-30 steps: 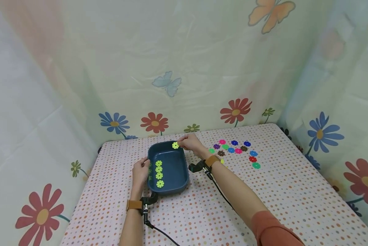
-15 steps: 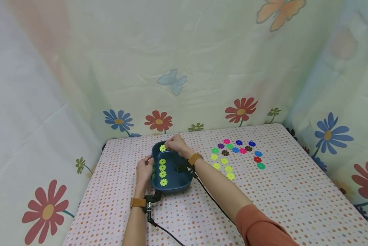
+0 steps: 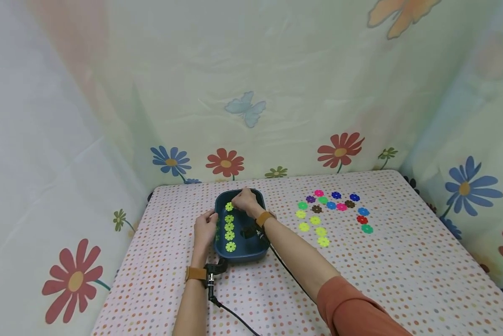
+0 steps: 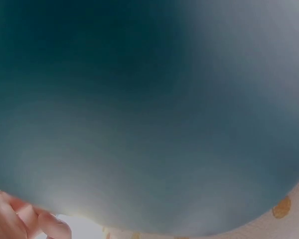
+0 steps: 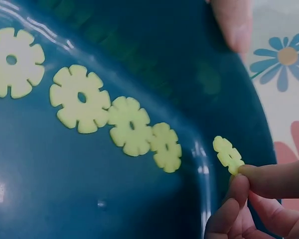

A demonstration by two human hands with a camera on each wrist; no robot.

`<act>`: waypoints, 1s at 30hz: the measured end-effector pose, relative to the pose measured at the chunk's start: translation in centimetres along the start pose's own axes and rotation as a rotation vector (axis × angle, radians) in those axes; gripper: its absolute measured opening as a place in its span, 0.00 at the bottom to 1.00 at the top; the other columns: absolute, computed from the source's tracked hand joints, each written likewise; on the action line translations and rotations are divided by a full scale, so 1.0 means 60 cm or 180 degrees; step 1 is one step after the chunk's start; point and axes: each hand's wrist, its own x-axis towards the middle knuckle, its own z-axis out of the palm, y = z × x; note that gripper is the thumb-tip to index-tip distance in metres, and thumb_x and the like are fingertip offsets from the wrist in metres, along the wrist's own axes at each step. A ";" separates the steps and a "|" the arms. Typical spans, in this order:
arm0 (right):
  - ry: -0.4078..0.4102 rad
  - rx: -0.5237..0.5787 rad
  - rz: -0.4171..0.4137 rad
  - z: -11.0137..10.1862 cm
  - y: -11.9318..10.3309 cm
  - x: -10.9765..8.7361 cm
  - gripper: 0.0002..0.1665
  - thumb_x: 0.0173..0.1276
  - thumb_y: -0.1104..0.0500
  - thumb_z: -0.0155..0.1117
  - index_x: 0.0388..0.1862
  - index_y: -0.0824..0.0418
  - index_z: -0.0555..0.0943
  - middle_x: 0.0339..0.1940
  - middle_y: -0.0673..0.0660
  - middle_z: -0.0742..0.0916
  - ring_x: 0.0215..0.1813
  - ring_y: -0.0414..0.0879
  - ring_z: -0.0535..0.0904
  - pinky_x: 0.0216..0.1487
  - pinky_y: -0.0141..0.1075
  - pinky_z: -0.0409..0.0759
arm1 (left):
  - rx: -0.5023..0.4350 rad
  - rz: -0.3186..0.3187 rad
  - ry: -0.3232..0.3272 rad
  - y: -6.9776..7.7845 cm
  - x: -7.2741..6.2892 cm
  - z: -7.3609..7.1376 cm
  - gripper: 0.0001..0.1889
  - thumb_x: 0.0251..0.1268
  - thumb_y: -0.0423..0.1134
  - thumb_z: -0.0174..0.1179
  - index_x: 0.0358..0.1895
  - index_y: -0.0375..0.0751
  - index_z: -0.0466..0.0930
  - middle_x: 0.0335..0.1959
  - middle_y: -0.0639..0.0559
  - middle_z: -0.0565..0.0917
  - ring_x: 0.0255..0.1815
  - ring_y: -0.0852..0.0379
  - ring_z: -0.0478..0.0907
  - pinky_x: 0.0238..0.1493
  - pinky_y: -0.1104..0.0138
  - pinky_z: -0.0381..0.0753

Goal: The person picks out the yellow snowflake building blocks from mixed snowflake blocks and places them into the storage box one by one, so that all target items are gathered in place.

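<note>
In the head view, a dark blue rectangular tray (image 3: 245, 247) is set on a polka-dot tablecloth (image 3: 285, 289). Its left rim is gripped by the left hand (image 3: 206, 226), with the thumb laid over the edge. The right hand (image 3: 246, 201) is held inside the far end, and a yellow-green flower-shaped disc (image 3: 229, 206) is pinched at its fingertips. On the tray floor, a row of four matching discs (image 3: 229, 227) is lined up along the left side, in line with the pinched one. To the right of the tray, five loose yellow discs (image 3: 315, 220) are scattered on the cloth; beyond them, a group of multicoloured discs (image 3: 331, 205) is spread — pink, blue, purple, green, brown and red. A floral curtain (image 3: 184, 84) is hung behind.

In the left wrist view, most of the frame is filled by the tray's blurred outer surface; only a few bent fingers (image 4: 55, 226) are shown at the lower left.

In the right wrist view, the disc is pinched by thumb and index finger, tilted, near the end wall — whether the tray is touched by it cannot be told. In the row, the nearest disc is set slightly apart, while the other three are packed together.
</note>
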 end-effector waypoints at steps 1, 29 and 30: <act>0.0013 -0.0003 0.0007 0.001 0.002 0.001 0.27 0.67 0.70 0.61 0.08 0.57 0.68 0.10 0.52 0.68 0.15 0.45 0.59 0.27 0.39 0.66 | 0.0004 -0.0009 0.0001 0.000 0.001 0.001 0.21 0.80 0.43 0.53 0.68 0.37 0.76 0.59 0.38 0.81 0.55 0.45 0.79 0.53 0.51 0.79; 0.0191 -0.0327 0.0146 0.026 0.021 0.035 0.24 0.66 0.70 0.58 0.11 0.57 0.66 0.11 0.52 0.69 0.13 0.44 0.58 0.19 0.36 0.61 | 0.0083 0.0014 0.0075 -0.001 0.006 0.003 0.21 0.79 0.45 0.53 0.68 0.41 0.77 0.52 0.42 0.84 0.42 0.51 0.78 0.41 0.59 0.76; 0.0193 -0.0359 0.0147 0.026 0.022 0.035 0.24 0.67 0.70 0.58 0.11 0.58 0.66 0.11 0.52 0.68 0.13 0.44 0.59 0.19 0.35 0.61 | 0.0074 0.0013 0.0071 -0.001 0.006 0.002 0.21 0.79 0.45 0.53 0.68 0.41 0.77 0.54 0.42 0.83 0.45 0.50 0.79 0.43 0.57 0.77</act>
